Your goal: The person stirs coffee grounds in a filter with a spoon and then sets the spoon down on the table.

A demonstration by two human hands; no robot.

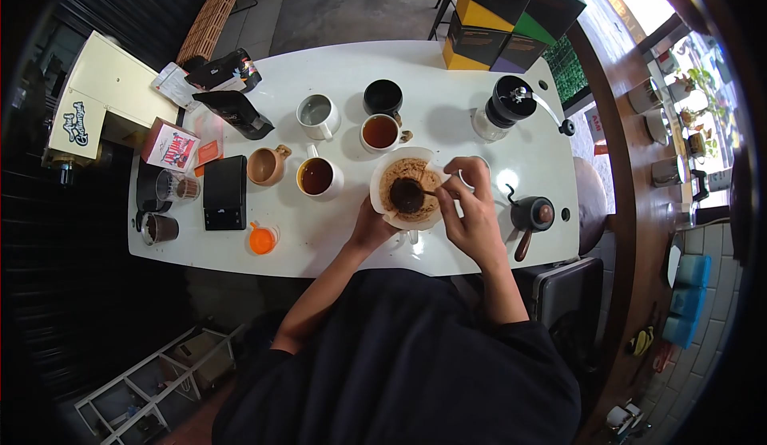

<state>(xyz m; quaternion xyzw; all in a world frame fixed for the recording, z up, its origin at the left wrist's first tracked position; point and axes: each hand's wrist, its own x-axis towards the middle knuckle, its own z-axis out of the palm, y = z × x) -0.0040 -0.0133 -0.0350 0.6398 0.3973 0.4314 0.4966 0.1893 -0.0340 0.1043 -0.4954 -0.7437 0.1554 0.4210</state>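
A paper coffee filter (409,157) with wet brown grounds stands near the front middle of the white table. My left hand (372,226) grips the filter's holder from its lower left side. Over the filter's right edge, my right hand (471,209) pinches a thin utensil whose tip reaches toward the dark grounds (407,195). Just behind the filter is a white cup of reddish-brown liquid (379,132). Another cup of dark liquid (316,176) sits to the left of my left hand. What supports the filter is mostly hidden.
The white table (447,101) holds a black scale (225,192), an orange cup (262,240) and a brown cup (265,165) on the left. On the right are a hand grinder (511,100) and a black kettle (532,214). Boxes (511,17) stand at the back right.
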